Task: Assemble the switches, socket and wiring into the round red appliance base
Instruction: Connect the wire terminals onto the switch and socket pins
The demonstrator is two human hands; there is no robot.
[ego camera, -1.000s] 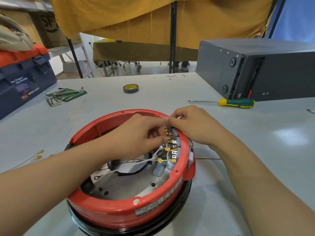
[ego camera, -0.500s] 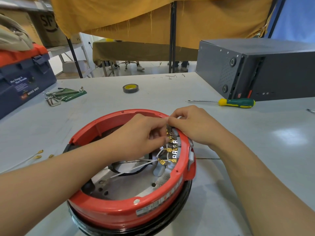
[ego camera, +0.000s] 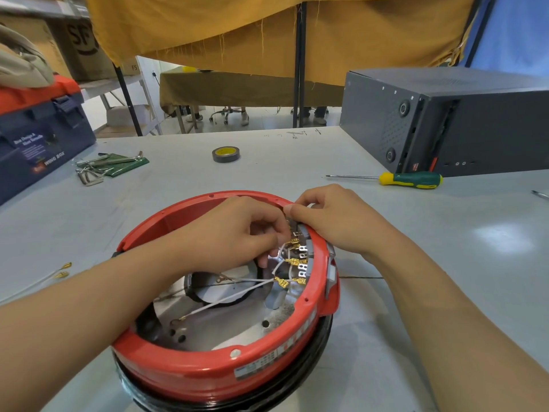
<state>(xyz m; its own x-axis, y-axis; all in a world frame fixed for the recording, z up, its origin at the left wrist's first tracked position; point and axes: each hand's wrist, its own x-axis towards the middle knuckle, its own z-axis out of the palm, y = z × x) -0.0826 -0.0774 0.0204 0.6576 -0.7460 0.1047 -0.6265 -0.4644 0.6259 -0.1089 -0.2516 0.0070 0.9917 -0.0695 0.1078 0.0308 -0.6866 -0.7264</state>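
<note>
Grey worktable [ego camera: 416, 263] carries, left to right, loose hex keys [ego camera: 98, 171], the red appliance base [ego camera: 208, 367] at centre and a screwdriver [ego camera: 410, 179] beyond. Left hand [ego camera: 231, 233] reaches inside the base, fingertips pinching a white wire [ego camera: 231, 298] near the brass terminals [ego camera: 292, 260]; right hand [ego camera: 335, 221] is curled over the rim, its hold not discernible. Judgement: wires limp, terminals small and easily bent, best gripped at the crimp.

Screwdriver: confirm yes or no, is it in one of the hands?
No, the screwdriver lies on the table beyond the right hand, while both hands work at the red base.
</note>
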